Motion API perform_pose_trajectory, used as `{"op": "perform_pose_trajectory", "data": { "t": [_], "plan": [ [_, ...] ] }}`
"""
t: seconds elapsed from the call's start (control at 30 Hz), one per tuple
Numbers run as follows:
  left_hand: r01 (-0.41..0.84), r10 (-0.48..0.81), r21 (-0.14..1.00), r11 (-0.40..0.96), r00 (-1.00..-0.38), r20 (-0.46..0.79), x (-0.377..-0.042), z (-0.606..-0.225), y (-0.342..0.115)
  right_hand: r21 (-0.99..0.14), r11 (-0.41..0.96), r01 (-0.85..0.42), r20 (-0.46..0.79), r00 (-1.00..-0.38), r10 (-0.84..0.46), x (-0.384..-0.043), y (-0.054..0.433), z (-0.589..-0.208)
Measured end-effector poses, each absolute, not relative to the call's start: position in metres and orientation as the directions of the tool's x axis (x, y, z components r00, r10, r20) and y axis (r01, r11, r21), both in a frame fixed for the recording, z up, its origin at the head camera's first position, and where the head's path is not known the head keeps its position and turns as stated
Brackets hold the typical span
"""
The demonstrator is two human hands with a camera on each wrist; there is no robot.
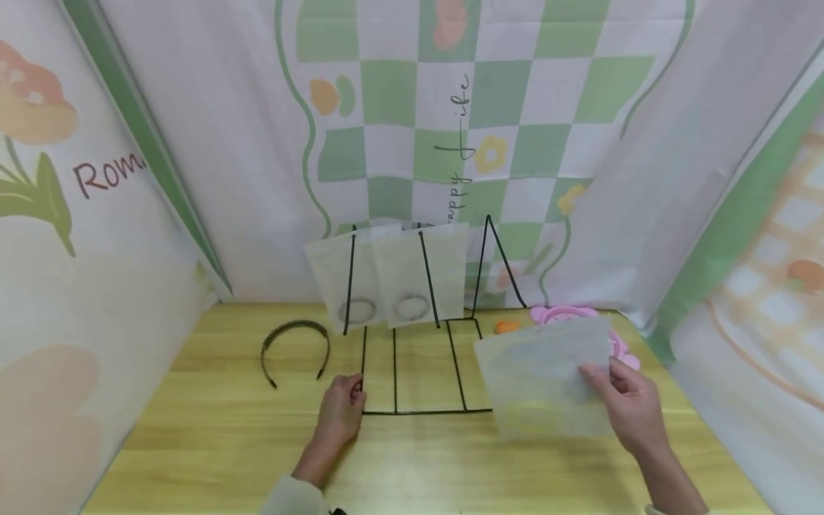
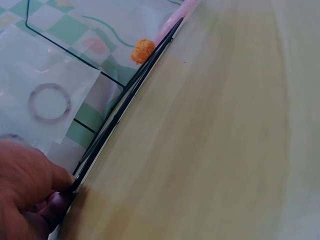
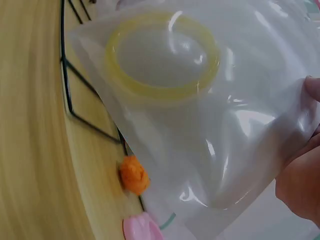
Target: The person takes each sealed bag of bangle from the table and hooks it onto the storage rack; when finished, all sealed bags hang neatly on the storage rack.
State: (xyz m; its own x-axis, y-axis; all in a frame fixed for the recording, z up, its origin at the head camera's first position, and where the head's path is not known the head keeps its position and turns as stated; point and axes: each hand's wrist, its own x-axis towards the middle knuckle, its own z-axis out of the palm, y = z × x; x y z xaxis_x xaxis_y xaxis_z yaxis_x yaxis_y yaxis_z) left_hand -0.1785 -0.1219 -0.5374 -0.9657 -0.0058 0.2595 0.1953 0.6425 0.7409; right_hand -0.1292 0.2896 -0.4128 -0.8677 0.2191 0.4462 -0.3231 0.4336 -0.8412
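My left hand (image 1: 341, 409) pinches the front left corner of a black wire rack (image 1: 456, 365) standing on the table. My right hand (image 1: 627, 400) grips one edge of a translucent plastic bag (image 1: 541, 379), thumb on the near face, held above the rack's right end. Inside that bag a yellow ring (image 3: 160, 93), like a bangle, shows in the right wrist view. Two similar bags, a left one (image 1: 328, 265) and a right one (image 1: 450, 279), hang on the rack's upright prongs, each with a greyish ring in its lower part. The rightmost prong (image 1: 481, 265) carries no bag.
A dark headband (image 1: 296, 324) lies on the table left of the rack. Behind the held bag are a small orange object (image 1: 507, 327) and a pink round-framed item (image 1: 566, 312), partly hidden. Patterned curtains (image 1: 450, 143) enclose the wooden table (image 1: 212, 429) at the back and sides.
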Motion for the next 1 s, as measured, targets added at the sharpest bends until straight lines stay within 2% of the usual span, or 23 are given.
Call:
{"op": "perform_pose_trajectory", "data": {
  "t": [0.27, 0.5, 1.0],
  "plan": [
    [0.2, -0.005, 0.738, 0.645, -0.964, 0.265, -0.178, -0.538, -0.121, -0.87, 0.184, -0.457, 0.481, -0.868, 0.12, -0.142, 0.274, -0.409],
    [0.193, -0.015, 0.749, 0.634, -0.965, 0.262, -0.177, -0.539, -0.121, -0.868, 0.114, -0.484, 0.495, -0.863, 0.101, -0.147, 0.267, -0.409],
    [0.195, -0.019, 0.747, 0.636, -0.963, 0.268, -0.179, -0.539, -0.121, -0.93, 0.113, -0.351, 0.368, -0.902, 0.226, -0.163, 0.255, -0.412]
  ]
}}
